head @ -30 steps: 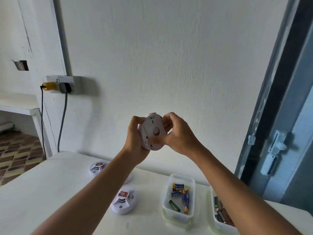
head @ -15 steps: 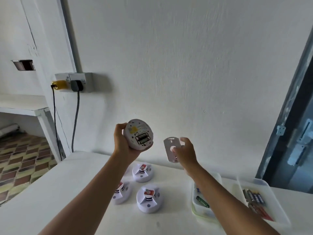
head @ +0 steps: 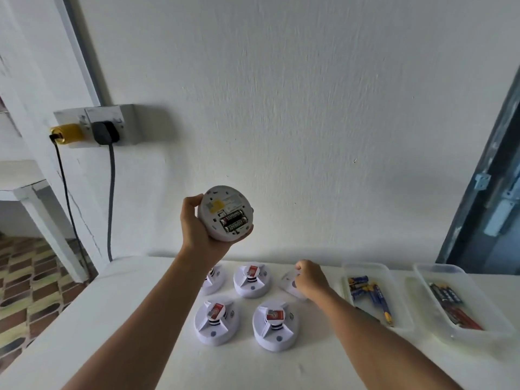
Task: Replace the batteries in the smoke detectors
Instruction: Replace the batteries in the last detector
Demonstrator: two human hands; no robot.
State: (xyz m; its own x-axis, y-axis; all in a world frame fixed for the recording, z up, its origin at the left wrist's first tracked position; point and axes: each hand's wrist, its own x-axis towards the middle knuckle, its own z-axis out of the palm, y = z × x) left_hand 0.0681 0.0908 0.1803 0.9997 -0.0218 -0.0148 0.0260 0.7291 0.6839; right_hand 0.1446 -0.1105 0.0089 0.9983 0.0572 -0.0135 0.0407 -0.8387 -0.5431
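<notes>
My left hand grips a round white smoke detector up in front of the wall, its open back facing me with two black batteries seated in it. My right hand is down on the white table, fingers curled on the detector's flat white back plate, which lies on the tabletop. Several more white detectors stand on the table, among them one at front left, one at front right and one behind.
A clear tub of blue batteries sits right of my right hand, with a second tub of dark and red batteries beyond it. A wall socket with two plugs and cables is at left, a door frame at right.
The back plate came off the detector. My right hand carried it down to the table while my left hand kept the detector raised. The view tilted down, showing more detectors.
</notes>
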